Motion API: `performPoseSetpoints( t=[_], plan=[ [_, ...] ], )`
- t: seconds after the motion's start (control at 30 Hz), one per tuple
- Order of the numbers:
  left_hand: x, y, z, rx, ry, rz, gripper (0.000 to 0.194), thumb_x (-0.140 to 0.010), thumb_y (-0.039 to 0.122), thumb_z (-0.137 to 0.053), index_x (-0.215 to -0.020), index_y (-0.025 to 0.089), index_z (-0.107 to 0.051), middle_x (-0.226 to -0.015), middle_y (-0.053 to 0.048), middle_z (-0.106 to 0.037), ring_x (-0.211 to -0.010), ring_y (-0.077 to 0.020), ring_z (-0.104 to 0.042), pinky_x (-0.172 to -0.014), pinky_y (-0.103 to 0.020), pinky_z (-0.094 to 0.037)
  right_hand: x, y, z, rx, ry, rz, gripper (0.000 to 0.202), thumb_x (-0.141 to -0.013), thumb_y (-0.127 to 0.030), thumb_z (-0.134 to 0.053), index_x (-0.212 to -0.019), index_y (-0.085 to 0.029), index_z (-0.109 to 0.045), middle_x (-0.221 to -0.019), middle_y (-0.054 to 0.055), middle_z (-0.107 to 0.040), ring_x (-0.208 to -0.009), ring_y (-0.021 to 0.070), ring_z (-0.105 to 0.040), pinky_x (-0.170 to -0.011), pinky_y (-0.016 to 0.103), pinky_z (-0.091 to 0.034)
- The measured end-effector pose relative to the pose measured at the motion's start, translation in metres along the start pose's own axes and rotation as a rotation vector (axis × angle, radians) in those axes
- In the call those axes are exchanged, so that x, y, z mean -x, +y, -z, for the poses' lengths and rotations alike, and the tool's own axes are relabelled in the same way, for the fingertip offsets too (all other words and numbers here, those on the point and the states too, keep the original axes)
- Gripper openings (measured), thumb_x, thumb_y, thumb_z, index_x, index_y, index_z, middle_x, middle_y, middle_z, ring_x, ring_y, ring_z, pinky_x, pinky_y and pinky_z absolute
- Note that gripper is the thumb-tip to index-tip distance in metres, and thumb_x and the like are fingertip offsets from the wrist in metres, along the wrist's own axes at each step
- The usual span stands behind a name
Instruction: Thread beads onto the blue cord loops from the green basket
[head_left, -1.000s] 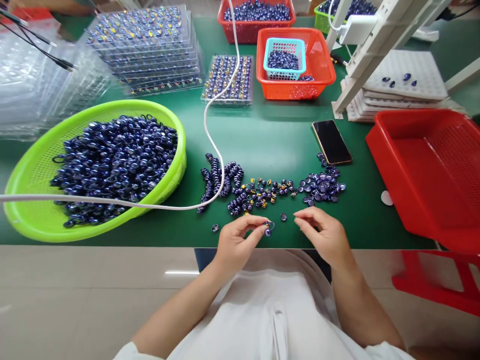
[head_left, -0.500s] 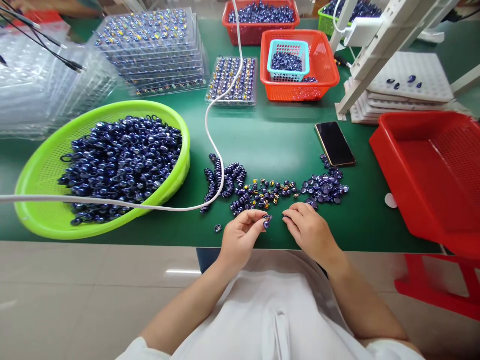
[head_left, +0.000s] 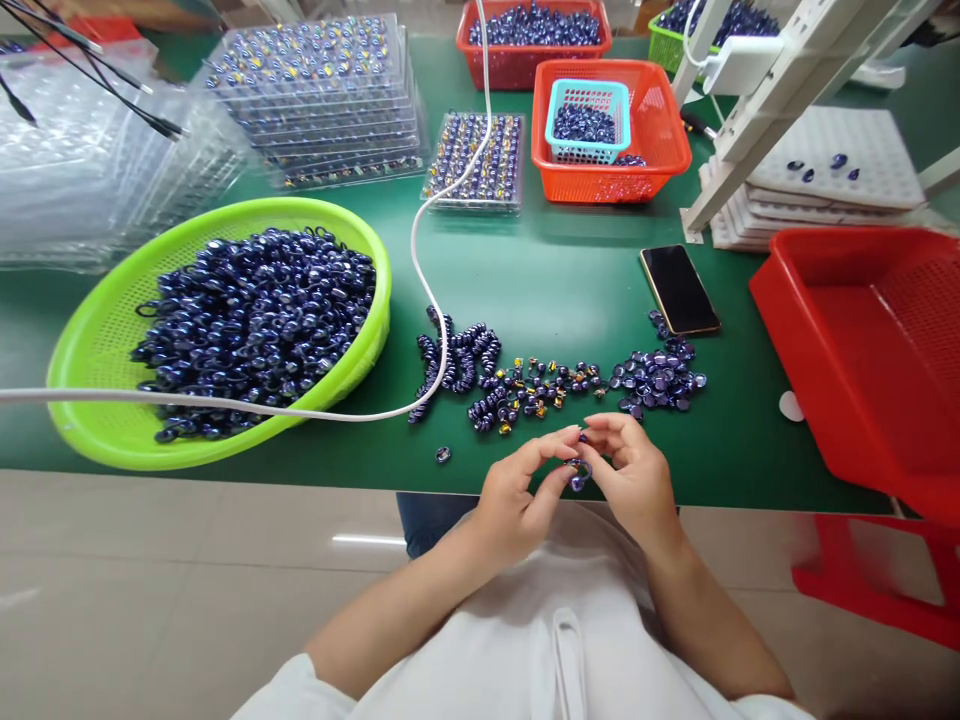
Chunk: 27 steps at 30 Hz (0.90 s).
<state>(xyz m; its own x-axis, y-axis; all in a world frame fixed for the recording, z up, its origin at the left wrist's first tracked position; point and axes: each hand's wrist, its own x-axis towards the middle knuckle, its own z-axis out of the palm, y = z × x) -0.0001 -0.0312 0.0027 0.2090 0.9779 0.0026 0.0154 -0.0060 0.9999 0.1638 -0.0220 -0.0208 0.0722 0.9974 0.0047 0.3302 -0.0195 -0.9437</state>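
Between the thumb and fingers of my left hand [head_left: 521, 495] is a small shiny dark-blue ring-shaped piece [head_left: 577, 480] with a rounded bead-like end. Against it my right hand [head_left: 634, 480] pinches a tiny dark-blue part [head_left: 583, 438], mostly hidden by the fingertips. Both hands meet above the table's front edge. Just beyond them lie loose blue-and-gold pieces [head_left: 541, 385]. To their right is a pile of flat dark-blue discs [head_left: 660, 378], to their left rows of stacked dark-blue rings [head_left: 469, 355]. One loose piece [head_left: 443, 455] lies apart, left of my hands.
A green basket [head_left: 71, 400] full of dark-blue pieces stands left, crossed by a white cable [head_left: 360, 416]. Stacked clear trays [head_left: 315, 100], an orange basket [head_left: 611, 185] and a metal post [head_left: 750, 120] are behind. A phone [head_left: 680, 288] and red bin [head_left: 817, 400] lie right.
My left hand has moved right with the ring-shaped piece. My right hand has turned inward, and the two hands, apart before, now meet at the piece. The view has shifted slightly.
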Motion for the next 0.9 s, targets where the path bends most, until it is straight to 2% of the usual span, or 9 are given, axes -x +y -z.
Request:
performPoseSetpoints(
  t=[0.07, 0.17, 0.27, 0.33, 0.43, 0.53, 0.67, 0.9],
  plan=[
    [0.0, 0.001, 0.001, 0.033, 0.017, 0.02, 0.01, -0.091, 0.021, -0.06, -0.099, 0.02, -0.067, -0.123, -0.012, -0.072, -0.117, -0.026, -0.066, -0.101, -0.04, -0.051, 0.002, 0.002, -0.002, -0.072, 0.019, -0.035, 0.021, -0.084, -0.034, -0.072, -0.097, -0.021, -0.063, -0.083, 0.003, -0.073, -0.073, 0.0164, -0.071, -0.066, 0.026, -0.058],
    [-0.004, -0.001, 0.005, 0.192, 0.073, 0.144, 0.011, -0.089, 0.025, -0.065, -0.098, 0.018, -0.067, -0.109, -0.011, -0.076, -0.103, -0.0234, -0.071, -0.091, -0.036, -0.056, 0.006, 0.001, -0.002, -0.102, 0.028, -0.008, 0.014, -0.083, -0.033, -0.073, -0.087, -0.021, -0.067, -0.078, 0.001, -0.072, -0.068, 0.015, -0.068, -0.062, 0.024, -0.057],
    [-0.009, -0.007, 0.008, 0.378, 0.128, 0.26, 0.014, -0.084, 0.027, -0.072, -0.093, 0.017, -0.069, -0.094, -0.006, -0.077, -0.087, -0.0176, -0.071, -0.083, -0.029, -0.056, 0.008, -0.001, 0.0, -0.14, -0.008, 0.111, 0.007, -0.086, -0.026, -0.071, -0.093, -0.025, -0.072, -0.086, 0.002, -0.072, -0.076, 0.0161, -0.068, -0.067, 0.027, -0.057],
    [-0.012, -0.011, 0.009, 0.457, 0.145, 0.301, 0.016, -0.08, 0.027, -0.077, -0.091, 0.016, -0.072, -0.086, -0.004, -0.075, -0.079, -0.0144, -0.069, -0.078, -0.026, -0.055, 0.009, -0.003, 0.0, -0.184, -0.07, 0.189, 0.014, -0.088, -0.021, -0.068, -0.099, -0.028, -0.073, -0.091, 0.002, -0.071, -0.081, 0.0164, -0.068, -0.071, 0.028, -0.057],
    [-0.011, -0.015, 0.009, 0.521, 0.148, 0.358, 0.02, -0.074, 0.027, -0.082, -0.09, 0.017, -0.075, -0.079, -0.002, -0.074, -0.072, -0.0121, -0.067, -0.074, -0.024, -0.055, 0.009, -0.006, -0.002, -0.219, -0.099, 0.192, 0.017, -0.088, -0.019, -0.067, -0.102, -0.029, -0.072, -0.091, 0.002, -0.07, -0.081, 0.0159, -0.067, -0.073, 0.029, -0.057],
    [-0.01, -0.015, 0.009, 0.548, 0.161, 0.396, 0.02, -0.071, 0.026, -0.084, -0.088, 0.018, -0.077, -0.078, -0.002, -0.075, -0.071, -0.0116, -0.067, -0.073, -0.023, -0.055, 0.008, -0.008, -0.003, -0.238, -0.085, 0.142, 0.012, -0.088, -0.022, -0.069, -0.098, -0.027, -0.07, -0.089, 0.002, -0.07, -0.079, 0.016, -0.066, -0.071, 0.028, -0.057],
    [-0.011, -0.014, 0.01, 0.55, 0.18, 0.412, 0.019, -0.068, 0.025, -0.086, -0.084, 0.018, -0.079, -0.08, -0.004, -0.078, -0.069, -0.0127, -0.068, -0.071, -0.024, -0.056, 0.005, -0.008, -0.002, -0.309, -0.158, 0.186, 0.014, -0.088, -0.017, -0.067, -0.098, -0.028, -0.07, -0.09, 0.001, -0.068, -0.08, 0.0156, -0.067, -0.071, 0.028, -0.057],
    [-0.01, -0.011, 0.011, 0.48, 0.194, 0.38, 0.015, -0.068, 0.022, -0.085, -0.082, 0.02, -0.082, -0.076, -0.003, -0.079, -0.067, -0.0123, -0.07, -0.068, -0.021, -0.057, 0.003, -0.009, 0.0, -0.329, -0.199, 0.129, 0.015, -0.087, -0.016, -0.069, -0.096, -0.028, -0.069, -0.089, -0.001, -0.068, -0.081, 0.0128, -0.066, -0.071, 0.023, -0.055]
  ],
)
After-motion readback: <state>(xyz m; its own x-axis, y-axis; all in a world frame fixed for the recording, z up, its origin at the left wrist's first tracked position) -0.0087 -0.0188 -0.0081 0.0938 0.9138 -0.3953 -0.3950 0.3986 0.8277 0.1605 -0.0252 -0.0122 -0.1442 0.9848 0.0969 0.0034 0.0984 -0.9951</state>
